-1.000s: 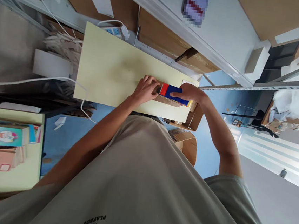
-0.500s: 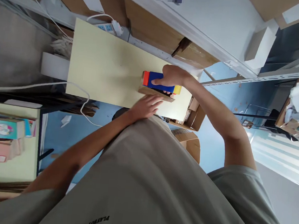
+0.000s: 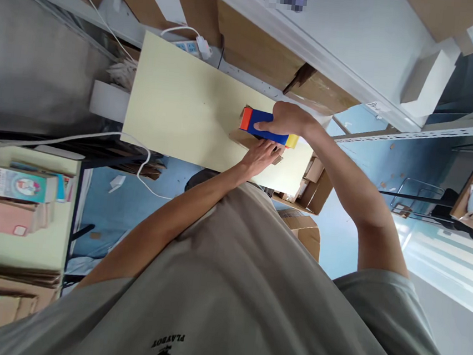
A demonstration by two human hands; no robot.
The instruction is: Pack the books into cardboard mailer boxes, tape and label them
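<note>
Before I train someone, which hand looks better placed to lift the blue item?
Probably the right hand: it grasps the blue item from above, while the left hand is by the cardboard.

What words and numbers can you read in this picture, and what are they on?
"PLAYBOY": on the shirt, upside down in this view; the tiny line under it is too small to read.
Shelf tag: has marks, too blurred to read.
Teal book: print too small to read.
Pink book: its red-edged label is too small to read.
Blue box in the right hand: no words can be made out.
</note>
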